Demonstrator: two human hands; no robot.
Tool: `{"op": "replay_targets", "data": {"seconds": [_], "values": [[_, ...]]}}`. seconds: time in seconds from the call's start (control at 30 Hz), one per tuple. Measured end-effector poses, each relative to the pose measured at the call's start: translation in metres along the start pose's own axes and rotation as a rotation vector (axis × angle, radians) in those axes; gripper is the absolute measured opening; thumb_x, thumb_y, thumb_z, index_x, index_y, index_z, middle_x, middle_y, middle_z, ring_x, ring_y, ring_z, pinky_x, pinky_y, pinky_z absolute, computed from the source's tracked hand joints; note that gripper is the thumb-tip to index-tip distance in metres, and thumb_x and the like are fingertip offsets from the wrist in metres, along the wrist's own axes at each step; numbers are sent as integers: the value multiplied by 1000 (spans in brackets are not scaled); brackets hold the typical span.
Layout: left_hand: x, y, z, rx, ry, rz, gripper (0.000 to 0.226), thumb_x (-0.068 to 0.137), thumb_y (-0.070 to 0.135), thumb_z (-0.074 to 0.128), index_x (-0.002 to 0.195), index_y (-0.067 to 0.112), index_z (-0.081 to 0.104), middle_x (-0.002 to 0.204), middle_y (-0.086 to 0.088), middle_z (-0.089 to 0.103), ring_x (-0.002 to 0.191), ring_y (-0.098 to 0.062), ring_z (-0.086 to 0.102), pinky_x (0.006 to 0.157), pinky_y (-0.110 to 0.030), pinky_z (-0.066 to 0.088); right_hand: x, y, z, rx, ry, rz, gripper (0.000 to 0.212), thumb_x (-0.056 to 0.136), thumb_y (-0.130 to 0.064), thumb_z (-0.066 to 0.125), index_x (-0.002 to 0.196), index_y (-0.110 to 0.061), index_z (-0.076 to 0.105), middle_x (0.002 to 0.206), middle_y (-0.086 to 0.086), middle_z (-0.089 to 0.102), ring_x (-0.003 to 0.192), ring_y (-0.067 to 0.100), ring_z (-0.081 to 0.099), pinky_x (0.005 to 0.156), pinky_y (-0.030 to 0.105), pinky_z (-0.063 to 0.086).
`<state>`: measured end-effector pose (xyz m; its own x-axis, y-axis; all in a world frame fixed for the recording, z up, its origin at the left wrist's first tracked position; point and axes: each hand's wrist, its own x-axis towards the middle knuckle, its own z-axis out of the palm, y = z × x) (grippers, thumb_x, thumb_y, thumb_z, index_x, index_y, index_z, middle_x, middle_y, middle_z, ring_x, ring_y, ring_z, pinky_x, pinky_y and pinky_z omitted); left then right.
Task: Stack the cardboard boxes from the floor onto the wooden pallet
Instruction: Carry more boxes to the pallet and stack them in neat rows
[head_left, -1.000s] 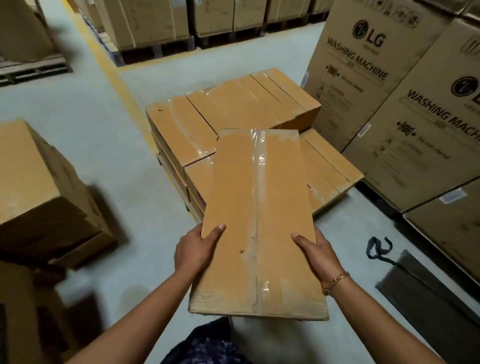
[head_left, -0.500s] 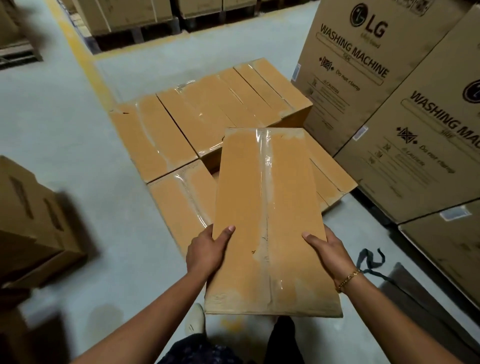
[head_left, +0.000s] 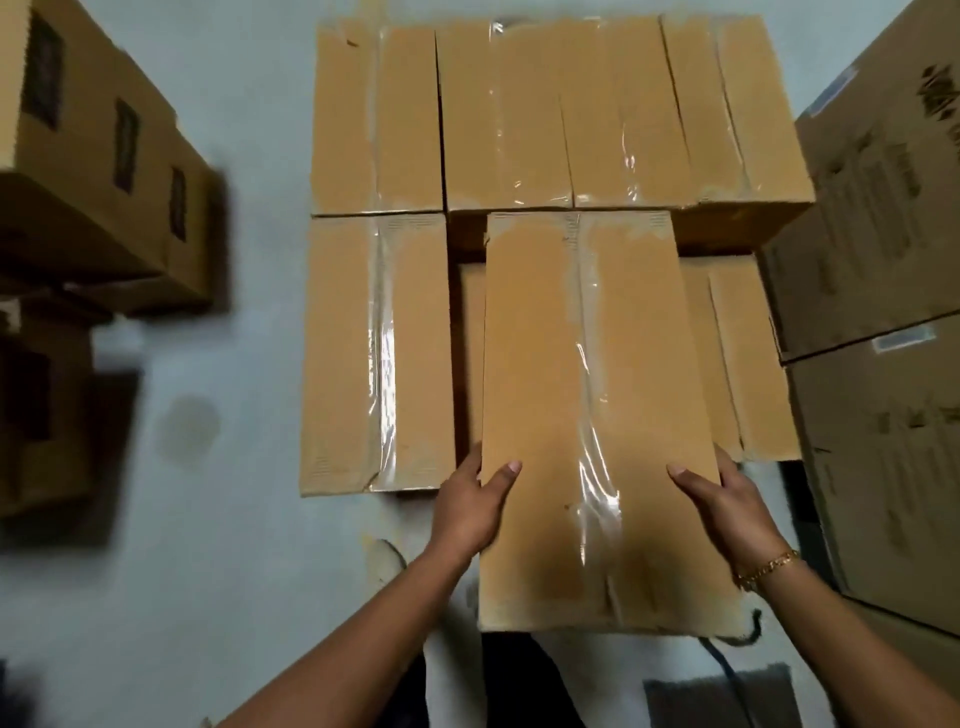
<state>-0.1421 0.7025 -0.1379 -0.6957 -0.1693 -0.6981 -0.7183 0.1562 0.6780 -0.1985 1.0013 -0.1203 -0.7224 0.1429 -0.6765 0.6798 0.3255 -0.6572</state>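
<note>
Centre frame, the matt cardboard box (head_left: 540, 389) is carrying glossy clear plastic tape (head_left: 597, 483); lower right, a bracelet (head_left: 769, 569) is gleaming metallic.

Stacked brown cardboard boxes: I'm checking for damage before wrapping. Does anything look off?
The near-left brown cardboard box has a crumpled, lifted flap corner at its near edge, by the tape seam. The held long cardboard box looks intact.

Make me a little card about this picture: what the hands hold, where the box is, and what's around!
held: one long taped cardboard box
left hand: grips the box's left edge, thumb on top
right hand: grips the right edge, thumb on top; gold bracelet on the wrist
box position: above a lower gap in the stack, right of the near-left box
around: printed cartons right, brown boxes left, grey floor
pallet: not visible
</note>
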Motion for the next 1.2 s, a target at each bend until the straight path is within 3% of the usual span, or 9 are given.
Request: {"op": "replay_targets", "data": {"seconds": [0.1,0.23,0.4,0.53,0.77,0.87,0.97,1.1,1.2], "values": [[4,-31,26,-175,9,-100,66,89,55,72,148,29,55,134,12,68,123,-10,63,111,-38,48,29,28,-11,-53,-43,16,95,67,-71,81,149,-39,47,144,-5,60,133,24,54,113,55,43],[20,-71,46,-297,24,-179,62,87,49,77,144,35,59,125,13,73,115,-8,68,107,-41,52,50,56,5,-83,-81,-15,54,95,-27,70,146,-33,53,130,-3,67,120,22,61,106,47,48],[49,-114,55,-294,72,-221,50,93,39,75,141,33,62,123,11,74,112,-9,69,104,-38,53,81,102,34,-45,-103,9,52,97,-26,68,146,-35,52,125,-9,64,113,17,59,92,42,49],[73,-141,62,-289,105,-228,52,93,41,75,142,34,60,125,11,73,113,-9,68,103,-38,53,109,139,56,-22,-89,13,53,97,-32,68,146,-36,51,130,-4,63,115,25,58,97,51,51],[103,-187,78,-474,265,-318,43,87,25,83,126,16,69,112,-1,78,87,-6,75,72,-19,58,133,178,90,-18,-49,-4,56,97,-36,68,148,-33,47,134,-1,59,115,27,57,97,50,50],[112,-194,79,-576,333,-382,61,80,25,88,131,6,60,118,-6,74,90,-12,74,71,-21,57,139,183,98,8,-55,-9,71,84,-51,73,149,-34,49,129,-8,63,112,19,60,91,43,53],[122,-200,76,-566,375,-390,87,81,26,88,152,7,41,117,5,64,94,-4,62,70,-13,44,147,189,106,43,-38,-16,61,93,-38,73,149,-30,50,124,-10,64,111,16,59,88,38,51],[133,-209,74,-577,363,-365,94,81,27,88,156,8,36,103,13,56,86,4,53,77,-18,41,154,193,116,85,-10,-31,52,99,-27,66,148,-27,51,122,-12,64,112,14,59,93,39,49],[138,-212,72,-597,373,-344,93,78,29,90,153,9,40,100,9,58,86,1,57,69,-18,42,156,193,118,101,-9,-40,51,99,-25,66,148,-26,52,123,-13,65,113,12,59,98,41,48]]}}
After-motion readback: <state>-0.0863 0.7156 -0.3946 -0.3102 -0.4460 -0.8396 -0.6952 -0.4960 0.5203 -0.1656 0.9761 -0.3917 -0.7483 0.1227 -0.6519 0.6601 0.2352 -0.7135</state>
